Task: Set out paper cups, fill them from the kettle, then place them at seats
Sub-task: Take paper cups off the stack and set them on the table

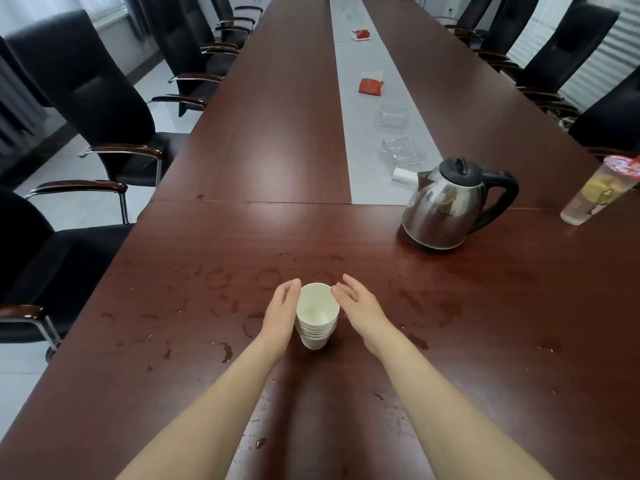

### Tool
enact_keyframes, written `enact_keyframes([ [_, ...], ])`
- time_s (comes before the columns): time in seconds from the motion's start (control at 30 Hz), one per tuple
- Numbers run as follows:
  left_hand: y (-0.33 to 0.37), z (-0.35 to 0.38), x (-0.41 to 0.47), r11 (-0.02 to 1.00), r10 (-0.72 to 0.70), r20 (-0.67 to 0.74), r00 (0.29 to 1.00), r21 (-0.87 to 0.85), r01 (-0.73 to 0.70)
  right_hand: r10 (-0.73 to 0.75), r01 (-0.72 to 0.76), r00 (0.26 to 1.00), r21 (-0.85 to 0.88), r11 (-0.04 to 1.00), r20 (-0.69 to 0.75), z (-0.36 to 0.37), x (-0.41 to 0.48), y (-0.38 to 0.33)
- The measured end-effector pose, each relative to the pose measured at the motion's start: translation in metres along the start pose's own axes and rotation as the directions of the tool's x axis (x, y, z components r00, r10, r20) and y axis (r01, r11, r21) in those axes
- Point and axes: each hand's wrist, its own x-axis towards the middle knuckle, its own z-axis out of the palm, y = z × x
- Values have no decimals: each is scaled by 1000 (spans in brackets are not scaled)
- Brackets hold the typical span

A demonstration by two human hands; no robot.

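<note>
White paper cups nested in one stack stand at lower centre of the dark red-brown wooden table. Our left hand and right hand flank the stack with fingers nearly straight, gripping nothing; the left palm seems to touch its side. We should steady the lower cups with one hand and lift off only the top cup with the other. We count one stack (how many cups is unclear), one steel kettle with a black handle at mid right, two clear glass ashtrays and two red packets.

With fingers straight, left grip faces right grip.
</note>
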Motion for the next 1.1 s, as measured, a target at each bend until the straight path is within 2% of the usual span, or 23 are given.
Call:
enact_keyframes([
  [0.27, 0, 5, -6, 999, -51, 48, 998, 19, 50, 97, -100, 994, 57, 993, 60, 2, -8, 1],
  [0.47, 0, 7, -9, 988, -156, 98, 983, 16, 155, 153, -164, 984, 116, 980, 95, 9, -9, 8],
  [0.7, -2, 11, -8, 971, -240, 86, 967, 3, 241, 181, -190, 974, 54, 980, 135, 9, -13, 4],
  [0.87, 18, 9, -14, 948, -317, 95, 944, 15, 317, 148, -148, 968, -17, 989, 203, 6, -22, -5],
  [1.1, 36, 0, -13, 913, -405, 179, 897, 24, 408, 79, -39, 952, -140, 989, 295, -3, -31, -15],
])
